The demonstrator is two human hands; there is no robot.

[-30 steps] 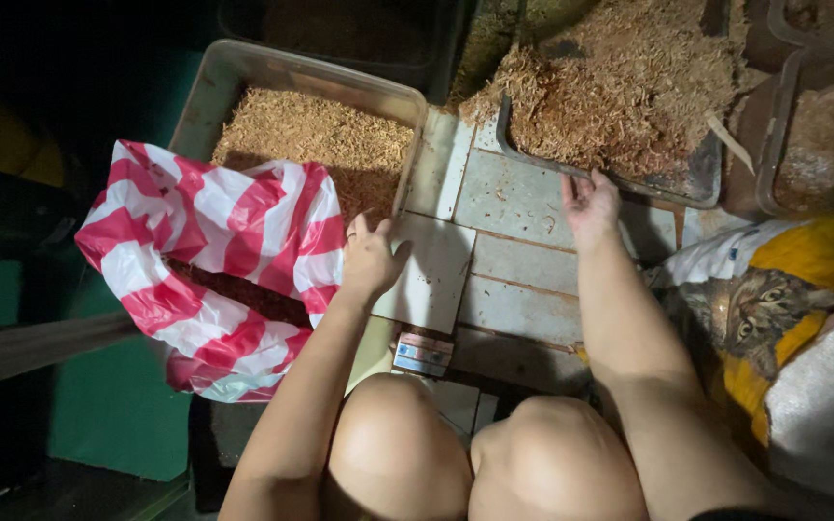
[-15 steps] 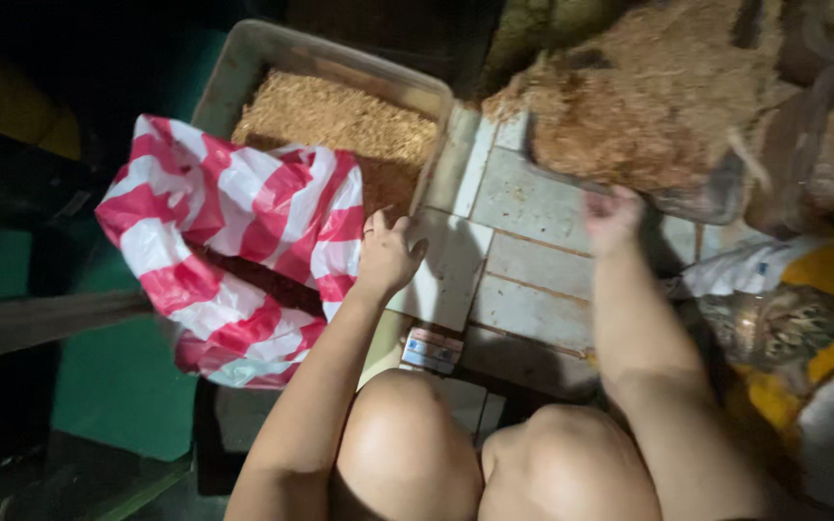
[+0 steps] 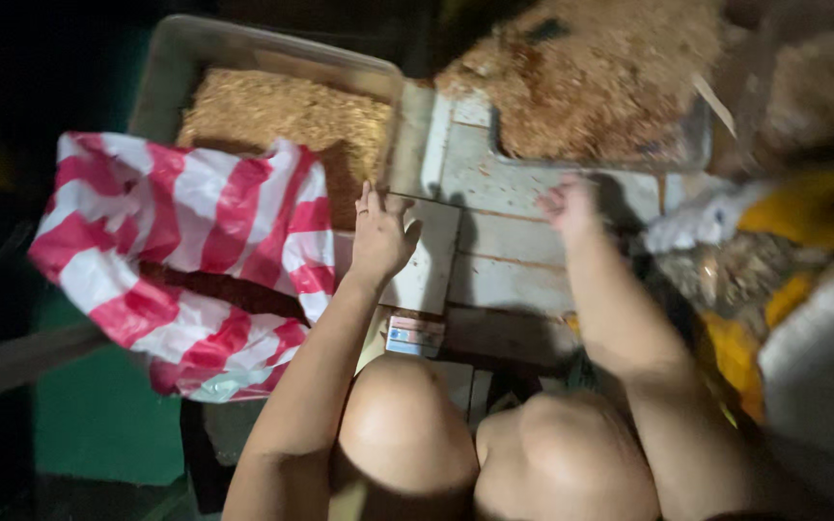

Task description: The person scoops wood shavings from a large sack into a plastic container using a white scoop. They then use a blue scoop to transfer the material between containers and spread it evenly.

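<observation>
My left hand rests flat, fingers apart, on a pale tile next to the edge of a red-and-white striped plastic bag. The bag lies open over the near end of a grey tub filled with brown sawdust-like grain. My right hand is loosely curled with nothing seen in it, just below the rim of a second tray heaped with the same brown material. My bare knees fill the bottom of the view.
A small printed box lies on the tiled floor by my left knee. Yellow and white sacks are piled at the right. A green surface and darkness lie to the left.
The view has shifted and blurred. My right hand has drawn back from the tray's rim toward me. My left hand stays on the tile by the bag.
</observation>
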